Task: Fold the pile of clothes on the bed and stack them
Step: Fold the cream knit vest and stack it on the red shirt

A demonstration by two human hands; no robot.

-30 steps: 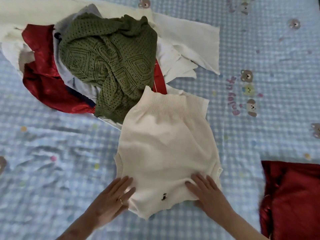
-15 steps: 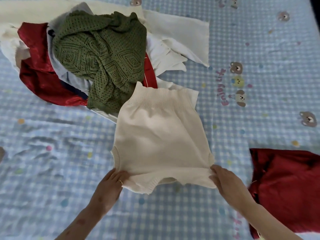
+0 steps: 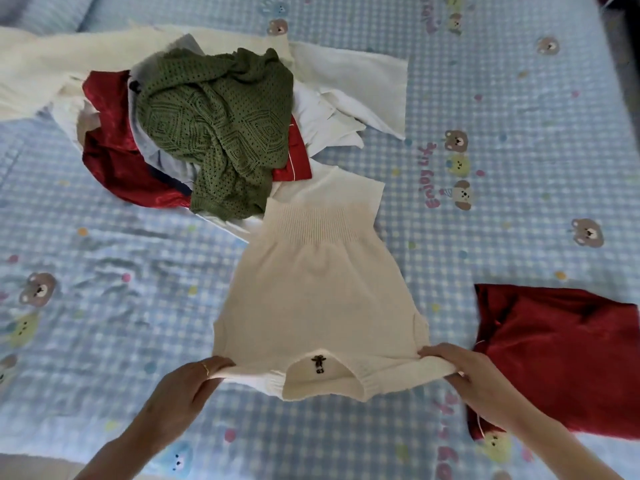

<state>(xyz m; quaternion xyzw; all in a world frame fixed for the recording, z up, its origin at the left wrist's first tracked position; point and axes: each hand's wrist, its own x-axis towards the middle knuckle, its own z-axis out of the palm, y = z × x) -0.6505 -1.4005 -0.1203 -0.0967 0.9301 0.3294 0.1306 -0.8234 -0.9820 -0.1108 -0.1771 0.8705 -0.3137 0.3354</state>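
The fingers of the left hand (image 3: 187, 386) pinch one near corner of the cream knit top (image 3: 318, 299), and those of the right hand (image 3: 460, 372) pinch the other, holding its near edge taut and lifted just off the checked bedsheet (image 3: 519, 168) while its ribbed far end lies flat. This top looks only begun: no fold is finished in it yet. To the right, well apart, a red garment (image 3: 561, 362) lies flat, seemingly folded, the likely start of the stack. Most work remains: the pile (image 3: 214, 133) beyond holds a green knit, red satin and several white pieces, tangled, their number unclear. Both forearms are cut off by the frame.
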